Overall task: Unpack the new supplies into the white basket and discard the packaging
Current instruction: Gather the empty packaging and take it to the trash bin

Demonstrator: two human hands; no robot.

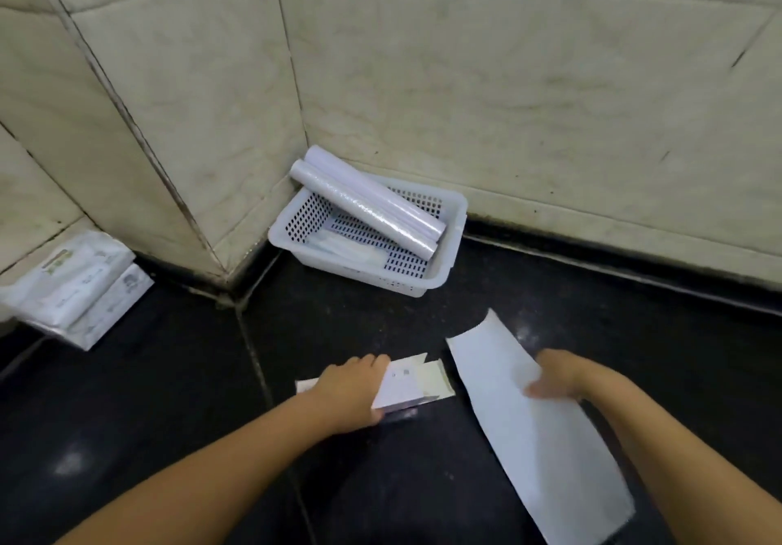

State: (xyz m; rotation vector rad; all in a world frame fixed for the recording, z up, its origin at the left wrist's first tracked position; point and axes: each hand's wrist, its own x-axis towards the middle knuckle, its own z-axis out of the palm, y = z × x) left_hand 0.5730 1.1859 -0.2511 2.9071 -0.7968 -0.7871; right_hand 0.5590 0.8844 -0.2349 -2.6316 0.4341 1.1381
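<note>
A white perforated basket (pixel 450 210) sits on the dark counter in the tiled corner. Two wrapped white rolls (pixel 372 204) lie slanted across it, their upper ends sticking out over the rim. Flat pale packets (pixel 342 248) rest on the basket's floor. My left hand (pixel 351 388) grips a small white carton (pixel 408 383) with open end flaps, held low over the counter. My right hand (pixel 558 379) holds the right edge of a long white flat sleeve of packaging (pixel 537 430). The sleeve slants down toward the bottom edge of the view.
A stack of white plastic-wrapped packs (pixel 80 286) lies at the far left against the wall. Beige tiled walls (pixel 508 79) close off the back and left. The black counter (pixel 148 396) spreads between the packs and my arms.
</note>
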